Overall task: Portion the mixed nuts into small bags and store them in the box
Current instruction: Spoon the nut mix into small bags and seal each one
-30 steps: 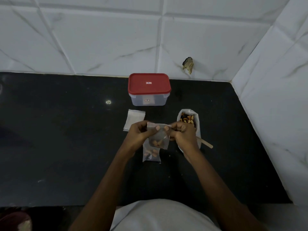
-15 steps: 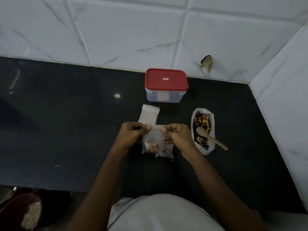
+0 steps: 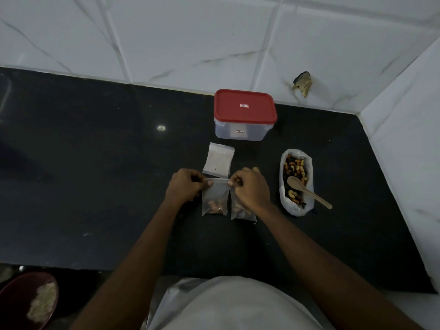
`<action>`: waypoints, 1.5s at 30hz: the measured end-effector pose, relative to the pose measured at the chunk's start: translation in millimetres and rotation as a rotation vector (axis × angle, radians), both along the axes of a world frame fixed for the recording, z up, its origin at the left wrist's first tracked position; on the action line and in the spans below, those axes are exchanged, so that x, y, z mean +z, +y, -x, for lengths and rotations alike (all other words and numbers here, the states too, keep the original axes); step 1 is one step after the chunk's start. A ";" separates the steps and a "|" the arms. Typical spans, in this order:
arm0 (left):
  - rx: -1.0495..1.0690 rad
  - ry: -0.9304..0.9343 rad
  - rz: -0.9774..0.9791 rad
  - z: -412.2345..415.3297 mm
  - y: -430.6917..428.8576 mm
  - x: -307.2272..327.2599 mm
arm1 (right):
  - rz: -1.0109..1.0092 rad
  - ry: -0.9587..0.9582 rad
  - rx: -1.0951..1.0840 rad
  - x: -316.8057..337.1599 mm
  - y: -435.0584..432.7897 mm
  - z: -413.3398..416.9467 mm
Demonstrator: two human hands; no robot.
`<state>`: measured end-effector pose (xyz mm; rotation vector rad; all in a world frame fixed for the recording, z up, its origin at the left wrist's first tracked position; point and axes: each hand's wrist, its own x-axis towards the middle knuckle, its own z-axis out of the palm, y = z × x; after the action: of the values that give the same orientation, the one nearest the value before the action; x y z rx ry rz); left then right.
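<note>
**Both hands pinching the top edge of a small nut bag**

Directions are clock positions read with the held bag at the centre of the dial, 12 o'clock pointing to the tiled wall.

The small clear bag (image 3: 215,198) hangs upright over the black countertop (image 3: 95,175), with a few pale nuts gathered at its bottom. The left hand (image 3: 184,186) pinches its top edge at the 11 o'clock corner between curled fingers and thumb. The right hand (image 3: 251,189) pinches the same edge at the 1 o'clock corner, its fingers also curled. The edge is stretched straight between the two grips.

A second filled bag (image 3: 240,211) lies just beside it at 4 o'clock, its upper part hidden under the right hand. A stack of empty bags (image 3: 218,160) lies flat at 12 o'clock, near the knuckles. Beyond it, at about 1 o'clock, stands the clear storage box (image 3: 240,132) with its red lid (image 3: 245,108) on, close to the wall (image 3: 190,32).

At 3 o'clock lies the open white bag of mixed nuts (image 3: 284,194). A wooden spoon (image 3: 307,190) rests with its bowl on the nuts and its handle reaching over the rim toward 4 o'clock.

At 8 o'clock, below the counter edge, a dark red bowl (image 3: 14,296) holds a pale, grainy substance.
</note>
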<state>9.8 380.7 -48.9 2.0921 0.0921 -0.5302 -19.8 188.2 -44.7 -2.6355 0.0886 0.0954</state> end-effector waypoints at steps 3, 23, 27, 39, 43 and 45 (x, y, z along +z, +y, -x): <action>-0.204 0.061 -0.100 -13.8 5.1 4.6 | 0.045 0.056 0.062 -1.3 -2.4 -7.7; 0.015 -0.108 -0.260 -54.4 -24.2 1.8 | -0.024 0.059 -0.034 -1.5 -2.3 -93.1; 0.074 -0.167 -0.179 -51.3 -19.2 -1.9 | -0.099 0.011 -0.077 -0.4 -4.1 -93.2; -0.033 -0.298 0.124 -48.0 -31.4 16.7 | -0.323 -0.118 -0.072 21.3 -32.9 -68.7; -0.055 -0.315 0.279 -48.3 -38.3 28.2 | -0.568 -0.033 -0.106 39.6 -42.5 -49.5; -0.110 -0.311 0.314 -48.9 -40.7 31.6 | -0.692 0.046 -0.121 48.8 -49.4 -39.7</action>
<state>58.8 340.0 -17.4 1.8518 -0.2713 -0.2588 19.9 138.7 4.1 -1.9328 0.1916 0.1196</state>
